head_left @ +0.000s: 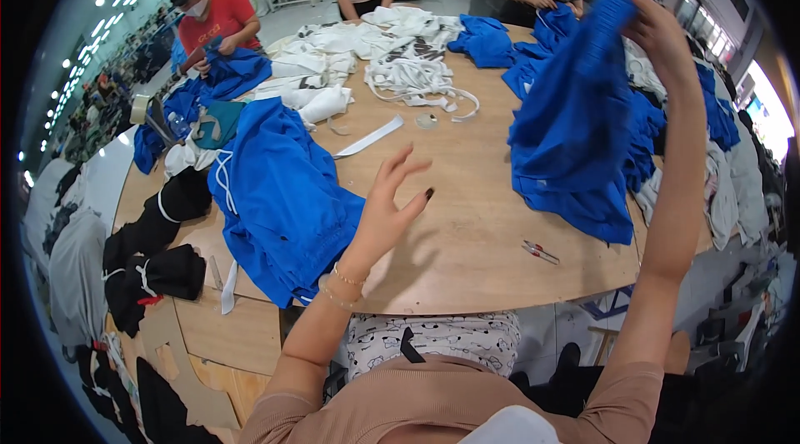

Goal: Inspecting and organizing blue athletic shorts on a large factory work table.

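Observation:
My right hand [662, 27] is raised at the right, its fingers closed on the gathered edge of a blue garment [571, 110]. The garment hangs down over the table, slightly blurred, and its lower end reaches other blue cloth there. Above the middle of the table is my left hand [390, 202], empty, with its fingers apart. Beside the left wrist lies a pile of blue garments [283, 202] with white drawstrings. A pair of small red-handled thread snips [540, 251] lies on the tabletop at the right.
White garments [333, 52] heap up at the far side of the wooden table [442, 269]. A white strip [369, 137] and a tape roll [426, 120] lie mid-table. Black tied bundles [171, 273] sit at the left. Three people [218, 27] stand around the far edge, two handling blue cloth.

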Demonstrator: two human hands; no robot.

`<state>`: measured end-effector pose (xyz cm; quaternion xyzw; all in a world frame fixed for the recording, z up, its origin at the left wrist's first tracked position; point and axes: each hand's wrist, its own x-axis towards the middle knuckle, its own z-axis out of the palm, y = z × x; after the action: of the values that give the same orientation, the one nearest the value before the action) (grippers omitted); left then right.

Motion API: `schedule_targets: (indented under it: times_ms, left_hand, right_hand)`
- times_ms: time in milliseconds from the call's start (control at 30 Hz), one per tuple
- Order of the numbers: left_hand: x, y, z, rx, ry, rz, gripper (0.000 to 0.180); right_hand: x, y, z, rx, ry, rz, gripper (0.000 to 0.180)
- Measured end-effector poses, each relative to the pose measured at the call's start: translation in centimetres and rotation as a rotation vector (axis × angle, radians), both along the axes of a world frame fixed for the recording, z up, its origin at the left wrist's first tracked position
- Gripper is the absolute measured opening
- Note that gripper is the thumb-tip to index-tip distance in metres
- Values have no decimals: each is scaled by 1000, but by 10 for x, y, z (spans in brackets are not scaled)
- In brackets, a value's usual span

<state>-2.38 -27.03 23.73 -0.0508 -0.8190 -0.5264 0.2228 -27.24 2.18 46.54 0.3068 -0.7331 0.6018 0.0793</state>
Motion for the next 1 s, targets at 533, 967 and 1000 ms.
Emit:
schedule_targets:
  times_ms: [533,967,1000]
  left_hand:
    - [-81,-10,130,280,207,-147,28]
    - [-113,-7,169,-215,-60,-3,27]
    - [-112,-11,172,-108,-76,8,24]
  right_hand:
    - [72,-80,-5,29,156,58,8]
    - [62,-121,-81,207,72,-1,70]
    - [67,-121,-83,186,8,39,73]
